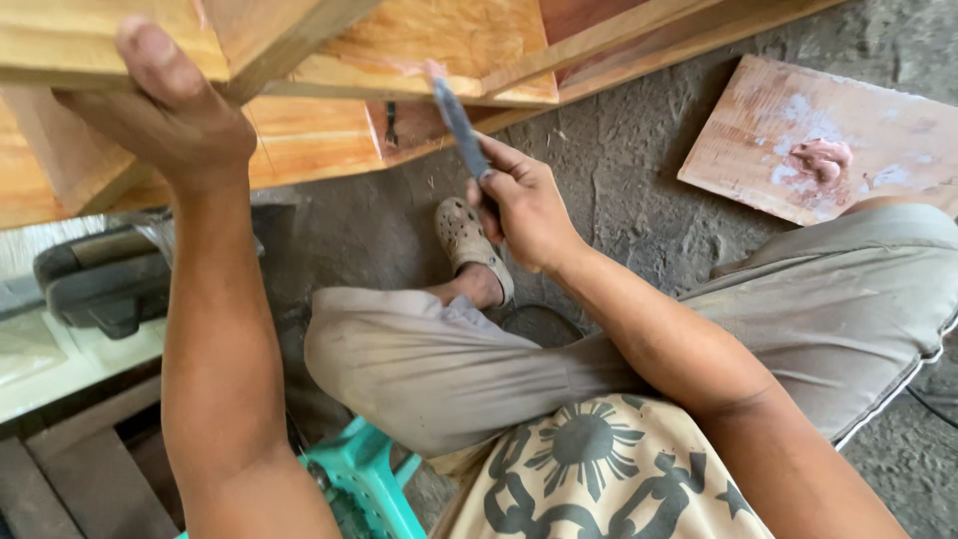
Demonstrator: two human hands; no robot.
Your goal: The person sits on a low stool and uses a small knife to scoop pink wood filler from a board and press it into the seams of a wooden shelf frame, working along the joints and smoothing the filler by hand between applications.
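Left hand point(165, 115) is gripping the edge of the wooden frame point(299, 60) at far left, fingers wrapped over and hidden behind the wood. Right hand point(524, 205) is pinching a putty knife point(457, 118), blade tip touching the frame's underside; handle hidden in the fist. Frame is cut off at the top. Board with pink filler point(823, 140) is lying far right on the floor

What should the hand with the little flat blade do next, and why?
Probably draw the thin grey metal blade along the orange wooden frame, since its tip already touches the wood's edge where pinkish paste shows, the right hand grips it, and the left hand steadies the frame.
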